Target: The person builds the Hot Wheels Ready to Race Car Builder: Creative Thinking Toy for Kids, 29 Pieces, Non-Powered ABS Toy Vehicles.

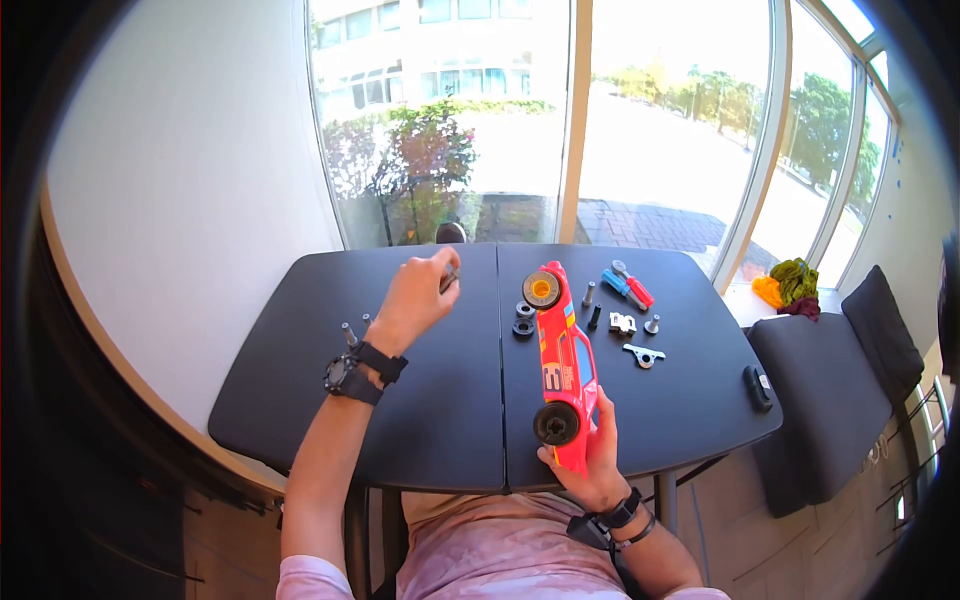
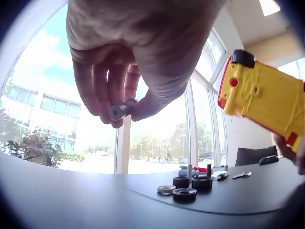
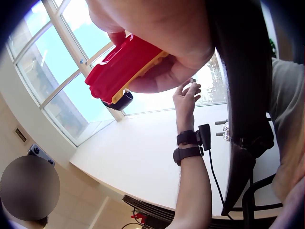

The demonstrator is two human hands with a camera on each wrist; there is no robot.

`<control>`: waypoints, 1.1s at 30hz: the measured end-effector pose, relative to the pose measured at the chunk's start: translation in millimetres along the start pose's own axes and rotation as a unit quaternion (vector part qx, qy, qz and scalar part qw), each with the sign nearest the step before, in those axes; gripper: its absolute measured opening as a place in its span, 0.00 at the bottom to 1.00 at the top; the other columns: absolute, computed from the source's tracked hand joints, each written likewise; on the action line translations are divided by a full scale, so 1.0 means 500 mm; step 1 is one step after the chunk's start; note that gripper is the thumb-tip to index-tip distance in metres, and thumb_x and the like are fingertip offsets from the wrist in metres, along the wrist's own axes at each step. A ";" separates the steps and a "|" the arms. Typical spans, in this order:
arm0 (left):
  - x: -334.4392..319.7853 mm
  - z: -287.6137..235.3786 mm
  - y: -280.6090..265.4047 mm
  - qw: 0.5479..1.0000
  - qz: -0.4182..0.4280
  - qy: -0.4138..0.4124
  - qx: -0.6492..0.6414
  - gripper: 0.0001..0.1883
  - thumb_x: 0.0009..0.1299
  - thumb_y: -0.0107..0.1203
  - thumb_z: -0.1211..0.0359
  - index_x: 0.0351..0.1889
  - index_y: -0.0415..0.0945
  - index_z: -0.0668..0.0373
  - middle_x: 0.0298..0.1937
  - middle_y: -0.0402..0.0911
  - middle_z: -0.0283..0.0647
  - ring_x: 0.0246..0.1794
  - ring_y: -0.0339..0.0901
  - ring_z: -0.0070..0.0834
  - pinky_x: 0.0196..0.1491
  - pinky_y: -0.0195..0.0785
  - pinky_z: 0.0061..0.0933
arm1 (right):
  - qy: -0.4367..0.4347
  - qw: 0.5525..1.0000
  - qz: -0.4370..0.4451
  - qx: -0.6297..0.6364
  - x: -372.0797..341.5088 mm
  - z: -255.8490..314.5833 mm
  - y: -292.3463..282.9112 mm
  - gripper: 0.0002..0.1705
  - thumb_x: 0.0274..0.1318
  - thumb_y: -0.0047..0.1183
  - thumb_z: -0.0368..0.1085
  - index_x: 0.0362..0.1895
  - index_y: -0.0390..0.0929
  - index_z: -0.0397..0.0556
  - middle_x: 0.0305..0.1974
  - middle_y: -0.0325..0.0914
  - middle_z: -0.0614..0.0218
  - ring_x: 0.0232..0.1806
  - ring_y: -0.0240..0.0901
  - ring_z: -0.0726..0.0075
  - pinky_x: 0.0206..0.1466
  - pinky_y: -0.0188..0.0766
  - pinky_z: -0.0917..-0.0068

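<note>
Left hand [image 1: 410, 300] pinches small grey cylindrical part [image 2: 119, 110] left of red plastic toy car [image 1: 563, 352], car near centre of head view, long axis near-vertical, right hand [image 1: 592, 467] gripping its lower end.

Bench [image 1: 430, 440]: open lane between left forearm [image 1: 325, 455] and red toy car [image 1: 556, 350], near edge to far edge. Car raised in right hand [image 1: 598, 465], bars descent over middle; gap beneath it, left wrist view. Black ring [image 1: 523, 327] crowds car's left. Right of car: upright bolt [image 1: 588, 293], white block [image 1: 622, 323], bracket [image 1: 645, 356]. Nearer, free surface up to black case [image 1: 757, 388]. Left: two upright pins [image 1: 348, 335] by wrist; wall [image 1: 180, 160] beyond
</note>
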State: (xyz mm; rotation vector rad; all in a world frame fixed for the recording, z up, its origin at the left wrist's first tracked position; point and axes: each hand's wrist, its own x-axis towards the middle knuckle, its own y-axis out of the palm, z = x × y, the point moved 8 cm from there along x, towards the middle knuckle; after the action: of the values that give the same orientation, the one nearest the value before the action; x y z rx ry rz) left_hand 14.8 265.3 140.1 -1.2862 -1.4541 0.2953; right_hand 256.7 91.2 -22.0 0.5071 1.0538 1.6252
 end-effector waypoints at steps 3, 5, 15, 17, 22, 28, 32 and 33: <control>-0.012 -0.068 -0.065 0.982 -0.073 0.007 -0.176 0.12 0.76 0.73 0.72 0.52 0.81 0.59 0.43 0.94 0.46 0.45 0.95 0.32 0.44 0.89 0.33 | 0.008 0.998 0.064 0.021 0.009 -0.002 -0.015 0.38 0.80 0.46 0.76 0.69 0.79 0.59 0.50 0.87 0.72 0.43 0.84 0.71 0.40 0.77 0.66; -0.028 -0.114 -0.098 0.956 -0.109 0.025 -0.271 0.14 0.75 0.76 0.73 0.52 0.81 0.60 0.45 0.93 0.43 0.47 0.94 0.28 0.45 0.90 0.31 | 0.010 0.995 0.094 0.027 0.010 -0.002 -0.017 0.38 0.82 0.46 0.74 0.74 0.76 0.60 0.56 0.87 0.73 0.50 0.85 0.72 0.41 0.79 0.66; -0.074 -0.266 -0.135 0.912 -0.129 0.164 -0.354 0.12 0.74 0.77 0.76 0.49 0.83 0.63 0.51 0.92 0.40 0.52 0.93 0.26 0.55 0.91 0.30 | 0.005 0.995 0.099 0.025 0.011 -0.003 -0.019 0.38 0.83 0.45 0.74 0.74 0.76 0.60 0.56 0.87 0.72 0.49 0.86 0.70 0.41 0.79 0.66; -0.074 -0.274 -0.127 0.915 -0.129 0.179 -0.339 0.12 0.74 0.77 0.76 0.48 0.84 0.63 0.50 0.92 0.40 0.52 0.93 0.26 0.56 0.89 0.31 | 0.003 0.997 0.079 0.015 0.005 -0.002 -0.011 0.38 0.83 0.46 0.74 0.73 0.76 0.60 0.56 0.87 0.72 0.48 0.86 0.70 0.40 0.79 0.66; -0.090 -0.302 -0.138 0.921 -0.190 0.270 -0.209 0.12 0.71 0.79 0.73 0.47 0.87 0.61 0.49 0.93 0.40 0.52 0.92 0.33 0.59 0.83 0.35 | 0.011 0.995 0.093 0.025 0.010 -0.005 -0.020 0.37 0.83 0.46 0.74 0.71 0.77 0.60 0.53 0.86 0.72 0.46 0.84 0.71 0.39 0.77 0.67; -0.083 -0.282 -0.112 0.942 -0.126 0.211 -0.229 0.18 0.70 0.79 0.71 0.56 0.88 0.59 0.49 0.94 0.40 0.53 0.90 0.35 0.59 0.82 0.38 | 0.010 0.996 0.081 0.019 0.012 -0.006 -0.023 0.38 0.82 0.45 0.75 0.70 0.78 0.60 0.52 0.86 0.73 0.45 0.84 0.72 0.39 0.76 0.68; -0.088 -0.295 -0.116 0.926 -0.162 0.231 -0.252 0.23 0.73 0.72 0.75 0.66 0.83 0.58 0.48 0.93 0.40 0.53 0.91 0.35 0.60 0.81 0.38 | 0.007 0.995 0.092 0.021 0.015 -0.005 -0.023 0.38 0.82 0.45 0.75 0.70 0.77 0.60 0.52 0.87 0.72 0.45 0.85 0.72 0.38 0.77 0.68; -0.093 -0.301 -0.120 0.926 -0.170 0.233 -0.243 0.24 0.73 0.69 0.76 0.67 0.81 0.58 0.49 0.94 0.41 0.53 0.91 0.35 0.61 0.81 0.38 | 0.003 0.997 0.080 0.016 0.010 -0.003 -0.016 0.37 0.82 0.45 0.75 0.70 0.78 0.60 0.52 0.87 0.72 0.45 0.85 0.72 0.38 0.78 0.67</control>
State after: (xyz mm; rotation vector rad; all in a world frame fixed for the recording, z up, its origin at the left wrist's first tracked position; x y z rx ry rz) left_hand 96.2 137.2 213.1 -1.3359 -1.3366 -0.6044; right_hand 258.4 95.6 -30.4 0.6209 1.0678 1.7531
